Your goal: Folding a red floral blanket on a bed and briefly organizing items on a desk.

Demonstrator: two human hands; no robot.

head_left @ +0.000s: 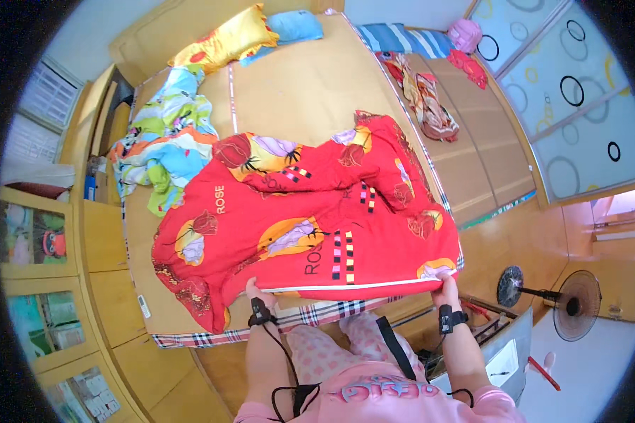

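At seven and five o'clock, the left hand (255,293) and right hand (445,286) gripped with fingers the red quilt (382,248); it seemed soft, best held by edges.

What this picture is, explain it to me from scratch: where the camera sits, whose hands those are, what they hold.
There is no robot here. A wide fisheye camera on a person's head looks down, so straight edges bend toward the rim. The bare left hand and right hand are the wearer's own; a small black device is strapped to each wrist. Both hands hold the near edge of a red patterned cover, spread unevenly over the bed. Farther up lie a crumpled multicoloured cloth, a yellow pillow and a blue pillow.
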